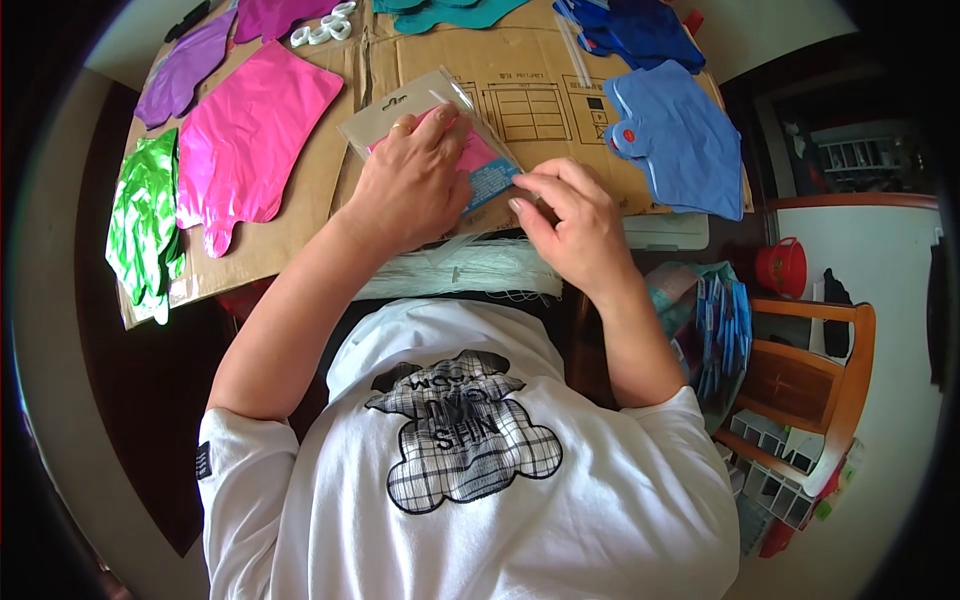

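A flat clear plastic package (394, 104) with a hang hole lies tilted on the cardboard in front of me. Inside it show something pink (478, 152) and a blue printed panel (490, 182). My left hand (400, 185), with a ring on one finger, lies across the package, its fingers bent and close together, pressing on it. At the package's lower right corner, my right hand (578, 222) pinches the edge between thumb and fingers. The left palm hides the middle of the package.
Folded foil sheets surround the work: pink (260, 135), green (145, 215), purple (185, 75), teal (450, 12), light blue (680, 135) and dark blue (640, 35). White rolls (325, 28) sit at the back. White strands (460, 270) hang along the near edge. A wooden chair (800, 375) stands right.
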Demonstrator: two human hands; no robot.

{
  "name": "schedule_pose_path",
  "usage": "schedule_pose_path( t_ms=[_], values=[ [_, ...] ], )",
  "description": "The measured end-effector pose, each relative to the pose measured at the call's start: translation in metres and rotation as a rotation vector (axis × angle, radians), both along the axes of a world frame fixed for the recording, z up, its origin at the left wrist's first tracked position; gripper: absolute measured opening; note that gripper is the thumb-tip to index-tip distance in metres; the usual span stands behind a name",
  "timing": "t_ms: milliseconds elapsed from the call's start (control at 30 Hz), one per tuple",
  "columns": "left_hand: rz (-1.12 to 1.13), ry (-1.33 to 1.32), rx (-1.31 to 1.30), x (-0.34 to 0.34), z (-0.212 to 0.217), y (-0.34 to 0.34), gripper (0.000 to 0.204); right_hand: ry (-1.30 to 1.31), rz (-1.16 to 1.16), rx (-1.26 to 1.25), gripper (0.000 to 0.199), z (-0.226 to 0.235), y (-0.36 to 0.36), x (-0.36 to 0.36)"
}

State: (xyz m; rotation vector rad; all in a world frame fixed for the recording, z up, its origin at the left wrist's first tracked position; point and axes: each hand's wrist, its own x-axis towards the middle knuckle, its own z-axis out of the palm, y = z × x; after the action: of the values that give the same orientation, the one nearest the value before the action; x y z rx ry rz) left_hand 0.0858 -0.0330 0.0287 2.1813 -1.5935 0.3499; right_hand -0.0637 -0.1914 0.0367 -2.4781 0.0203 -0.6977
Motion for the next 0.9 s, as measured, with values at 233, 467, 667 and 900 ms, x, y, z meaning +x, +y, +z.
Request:
schedule_pose_path(
  t_ms=[233,467,667,900],
  values=[
    [-0.059,0.077,-0.037,0.003,0.004,0.006,0.042,0.147,-0.032,0.227,0.014,0.009,-0.019,-0.02],
    [-0.098,0.105,-0.001,-0.003,0.005,0.004,0.04,0.119,-0.015,0.046,0.015,0.008,-0.007,-0.02],
    [-0.17,0.028,-0.021,0.005,0.008,0.002,0.046,0.158,-0.013,0.111,0.018,0.006,-0.014,-0.024],
    [-0.102,-0.006,0.078,0.0,0.009,0.001,0.054,0.136,-0.022,0.067,0.017,0.004,-0.012,-0.02]
  ],
)
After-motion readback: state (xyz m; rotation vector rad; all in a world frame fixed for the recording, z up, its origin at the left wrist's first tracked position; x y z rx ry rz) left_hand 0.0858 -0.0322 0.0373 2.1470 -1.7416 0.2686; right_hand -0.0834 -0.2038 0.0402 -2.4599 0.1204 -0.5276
